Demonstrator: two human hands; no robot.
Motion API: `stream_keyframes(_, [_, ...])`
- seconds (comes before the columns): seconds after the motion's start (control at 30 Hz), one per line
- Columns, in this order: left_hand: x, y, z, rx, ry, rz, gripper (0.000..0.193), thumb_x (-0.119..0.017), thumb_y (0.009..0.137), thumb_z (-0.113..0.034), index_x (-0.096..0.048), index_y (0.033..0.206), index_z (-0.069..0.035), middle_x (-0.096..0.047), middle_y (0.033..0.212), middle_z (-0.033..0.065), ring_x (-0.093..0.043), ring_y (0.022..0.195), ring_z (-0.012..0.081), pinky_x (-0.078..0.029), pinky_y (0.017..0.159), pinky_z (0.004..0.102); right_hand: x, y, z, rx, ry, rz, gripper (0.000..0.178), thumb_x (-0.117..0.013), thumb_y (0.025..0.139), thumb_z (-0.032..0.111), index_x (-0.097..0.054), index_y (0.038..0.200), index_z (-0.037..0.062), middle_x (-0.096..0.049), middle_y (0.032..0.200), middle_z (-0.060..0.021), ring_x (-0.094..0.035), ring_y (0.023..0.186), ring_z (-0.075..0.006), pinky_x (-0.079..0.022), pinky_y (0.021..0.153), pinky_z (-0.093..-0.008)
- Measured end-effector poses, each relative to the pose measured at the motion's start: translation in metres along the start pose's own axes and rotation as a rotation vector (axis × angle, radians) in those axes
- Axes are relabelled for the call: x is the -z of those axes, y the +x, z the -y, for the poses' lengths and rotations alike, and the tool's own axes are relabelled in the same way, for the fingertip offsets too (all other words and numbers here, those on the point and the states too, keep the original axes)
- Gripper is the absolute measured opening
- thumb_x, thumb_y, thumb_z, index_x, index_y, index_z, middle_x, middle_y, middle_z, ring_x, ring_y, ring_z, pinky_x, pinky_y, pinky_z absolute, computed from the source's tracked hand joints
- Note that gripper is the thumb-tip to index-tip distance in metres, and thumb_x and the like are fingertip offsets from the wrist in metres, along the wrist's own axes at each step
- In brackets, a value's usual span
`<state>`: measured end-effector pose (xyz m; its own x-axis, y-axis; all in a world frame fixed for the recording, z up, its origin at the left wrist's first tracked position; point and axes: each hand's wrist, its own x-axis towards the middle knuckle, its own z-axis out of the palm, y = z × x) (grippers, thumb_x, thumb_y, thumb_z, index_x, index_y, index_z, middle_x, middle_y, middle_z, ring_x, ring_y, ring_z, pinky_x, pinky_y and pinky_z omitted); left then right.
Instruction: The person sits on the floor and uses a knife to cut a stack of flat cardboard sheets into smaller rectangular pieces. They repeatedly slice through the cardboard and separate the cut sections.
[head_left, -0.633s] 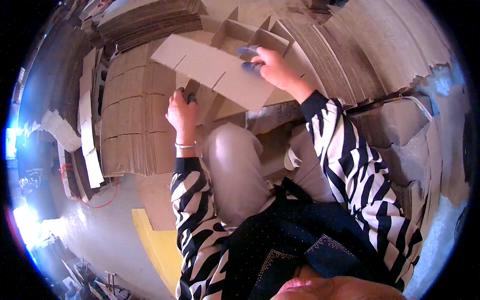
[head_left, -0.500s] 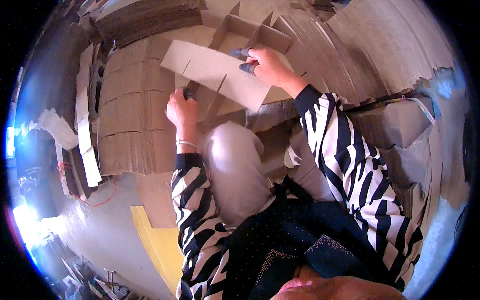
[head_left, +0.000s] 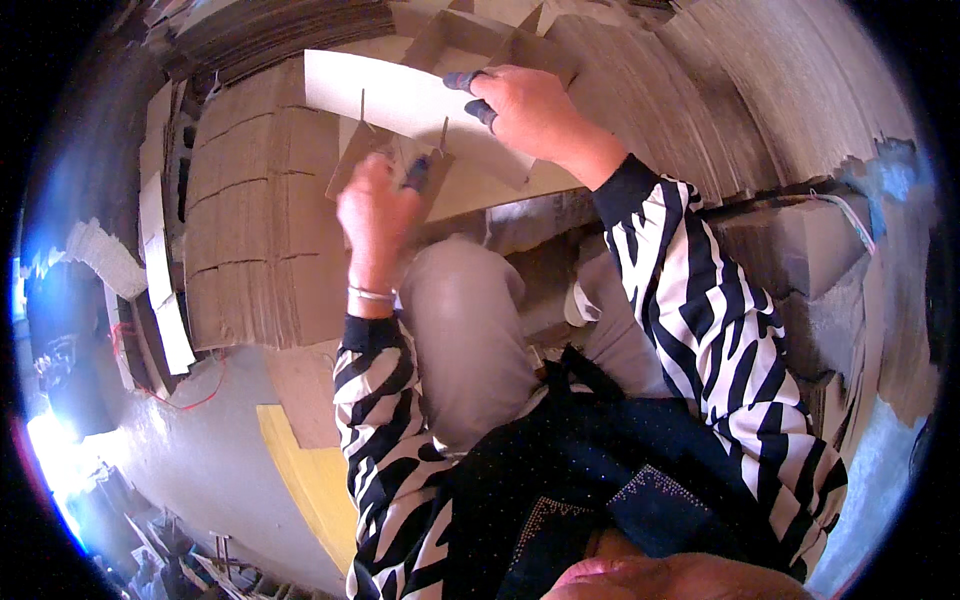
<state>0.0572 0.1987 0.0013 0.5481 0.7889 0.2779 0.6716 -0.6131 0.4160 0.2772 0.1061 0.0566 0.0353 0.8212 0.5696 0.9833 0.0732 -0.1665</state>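
A big stack of brown cardboard sheets (head_left: 690,110) is at the far right; a smaller slotted cardboard stack (head_left: 240,235) stands at the left. Between them is a long slotted cardboard strip (head_left: 395,90). The right hand (head_left: 527,108) holds its right part, thumb against fingers. The left hand (head_left: 380,210), nearer, is blurred beside short cardboard pieces (head_left: 347,157); whether it grips them, I cannot tell. A pale bracelet (head_left: 371,294) circles the left wrist.

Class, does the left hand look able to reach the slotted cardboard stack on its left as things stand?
Probably yes: the stack lies close beside the left hand, with nothing visible blocking the way.
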Motion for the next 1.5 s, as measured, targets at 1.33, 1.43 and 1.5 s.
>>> stream_keyframes(1.33, [-0.003, 0.065, 0.016, 0.07, 0.338, 0.028, 0.024, -0.066, 0.078, -0.017, -0.061, 0.101, -0.01, -0.066, 0.101, 0.0136, -0.064, 0.097, 0.0326, -0.049, 0.079, 0.0493, -0.031, -0.057, -0.001, -0.046, 0.054, 0.336, 0.04, -0.063, 0.069, 0.0, -0.06, 0.107, 0.011, -0.061, 0.084, -0.0107, -0.06, 0.081, -0.0339, -0.05, 0.065, -0.0458])
stream_keyframes(1.43, [-0.011, 0.075, 0.03, 0.074, 0.274, 0.187, 0.019, -0.063, 0.079, -0.017, -0.063, 0.097, -0.011, -0.068, 0.095, 0.0158, -0.065, 0.094, 0.0356, -0.052, 0.075, 0.0495, -0.028, -0.063, -0.005, 0.001, 0.074, 0.308, 0.041, -0.063, 0.069, 0.0, -0.061, 0.109, 0.0121, -0.061, 0.081, -0.0106, -0.061, 0.079, -0.0335, -0.049, 0.062, -0.0462])
stream_keyframes(1.5, [-0.015, 0.08, 0.045, -0.082, 0.225, 0.183, 0.017, -0.062, 0.08, -0.018, -0.063, 0.095, -0.011, -0.068, 0.09, 0.0166, -0.065, 0.091, 0.0373, -0.053, 0.073, 0.0497, -0.03, -0.064, -0.006, 0.003, 0.078, 0.276, 0.042, -0.062, 0.071, 0.001, -0.061, 0.111, 0.0146, -0.061, 0.08, -0.01, -0.061, 0.079, -0.0327, -0.05, 0.062, -0.0459])
